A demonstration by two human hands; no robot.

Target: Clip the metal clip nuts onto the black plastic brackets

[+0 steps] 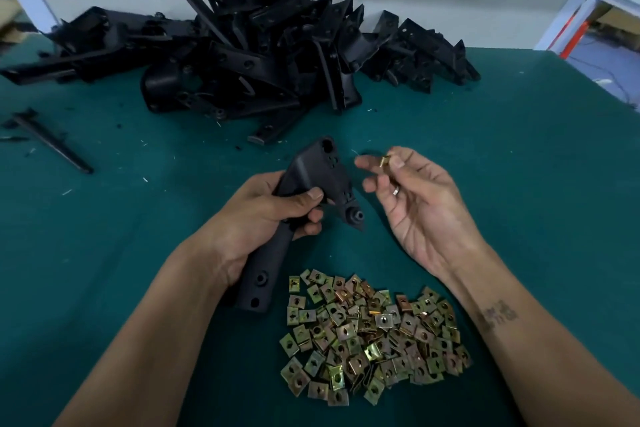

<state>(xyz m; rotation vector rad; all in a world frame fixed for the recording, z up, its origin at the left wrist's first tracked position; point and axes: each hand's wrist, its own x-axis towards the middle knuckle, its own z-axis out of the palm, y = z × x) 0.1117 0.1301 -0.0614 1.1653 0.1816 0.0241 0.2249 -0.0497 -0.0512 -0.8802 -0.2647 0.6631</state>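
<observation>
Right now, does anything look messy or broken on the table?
A little. Small black shavings and pale flecks are scattered on the green table, and one thin black strip lies apart from the bracket heap.

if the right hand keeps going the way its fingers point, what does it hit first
Probably the upper end of the bracket that the left hand grips. The right hand, pinching a clip nut, points left toward it across a small gap; depth is unclear.

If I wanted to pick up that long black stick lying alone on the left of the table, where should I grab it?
Probably at the middle of the loose black strip, from above, fingers pinching across its narrow width. It lies flat on the green table, apart from the bracket pile, so both long edges are free.
</observation>
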